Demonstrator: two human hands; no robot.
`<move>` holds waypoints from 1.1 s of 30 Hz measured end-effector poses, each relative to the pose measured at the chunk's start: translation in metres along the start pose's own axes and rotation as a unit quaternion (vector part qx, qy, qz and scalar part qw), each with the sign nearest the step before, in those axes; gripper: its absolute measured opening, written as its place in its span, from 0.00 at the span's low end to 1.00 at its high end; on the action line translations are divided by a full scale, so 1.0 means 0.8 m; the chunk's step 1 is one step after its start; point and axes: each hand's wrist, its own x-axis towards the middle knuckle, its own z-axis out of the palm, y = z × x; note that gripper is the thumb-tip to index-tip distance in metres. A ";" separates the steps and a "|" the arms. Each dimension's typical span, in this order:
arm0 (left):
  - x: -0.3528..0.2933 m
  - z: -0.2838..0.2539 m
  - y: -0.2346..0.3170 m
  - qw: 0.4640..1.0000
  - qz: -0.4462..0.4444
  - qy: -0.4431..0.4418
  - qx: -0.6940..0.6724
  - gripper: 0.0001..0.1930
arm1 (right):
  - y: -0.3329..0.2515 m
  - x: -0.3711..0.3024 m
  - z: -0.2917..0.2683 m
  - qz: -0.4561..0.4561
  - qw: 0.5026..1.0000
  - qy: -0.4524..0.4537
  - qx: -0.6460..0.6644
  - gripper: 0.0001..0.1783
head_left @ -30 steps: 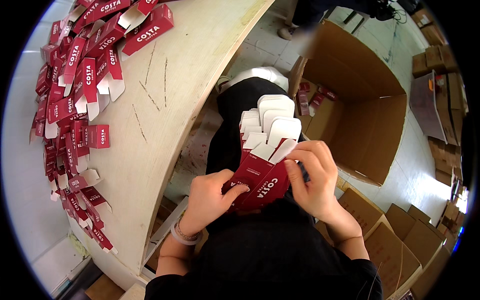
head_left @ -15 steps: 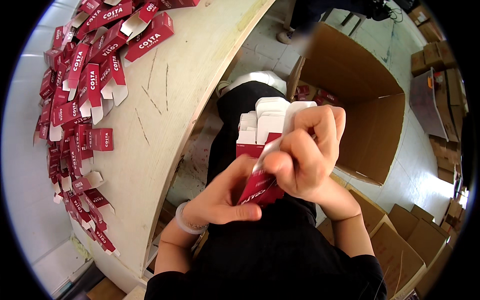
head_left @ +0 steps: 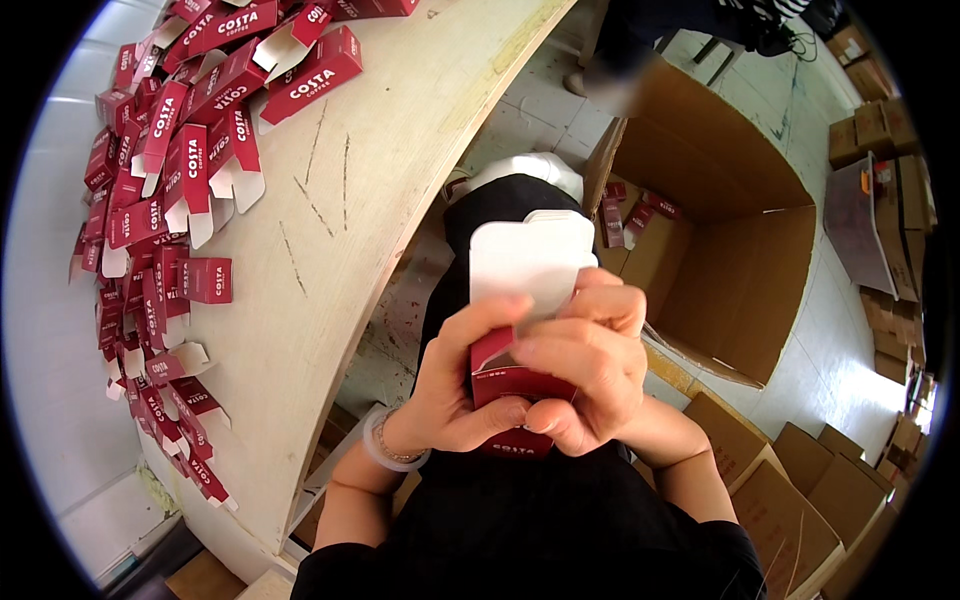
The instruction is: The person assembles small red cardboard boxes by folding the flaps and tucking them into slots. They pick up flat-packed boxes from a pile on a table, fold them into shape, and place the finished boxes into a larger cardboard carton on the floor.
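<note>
Above my lap, a small red carton [head_left: 535, 383] is gripped between both hands, its long white flap [head_left: 525, 265] pointing away from me. My left hand [head_left: 455, 395] wraps the carton's left side, thumb across the front. My right hand [head_left: 597, 365] closes on the right side, its fingers bent over the opening and slightly blurred. Both thumbs nearly meet at the front face. More white flap edges [head_left: 560, 228] show behind the upright flap; what they belong to is mostly hidden.
On the left, a pale scratched table [head_left: 300, 290] bears a heap of red cartons [head_left: 187, 165], many with flaps open. A large cardboard box [head_left: 740, 260] at the far right holds several red cartons [head_left: 635, 215]. Brown boxes [head_left: 785, 515] crowd the lower right. Another person's leg [head_left: 625, 45] shows at the top.
The tilted carton has been brought more upright, with its white flap now facing me. My right hand has moved down from the flaps to the carton's right side.
</note>
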 end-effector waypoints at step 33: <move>-0.002 0.006 0.011 0.992 -0.110 0.061 0.027 0.40 | -0.013 -0.010 -0.027 0.258 0.942 -0.121 0.177 0.15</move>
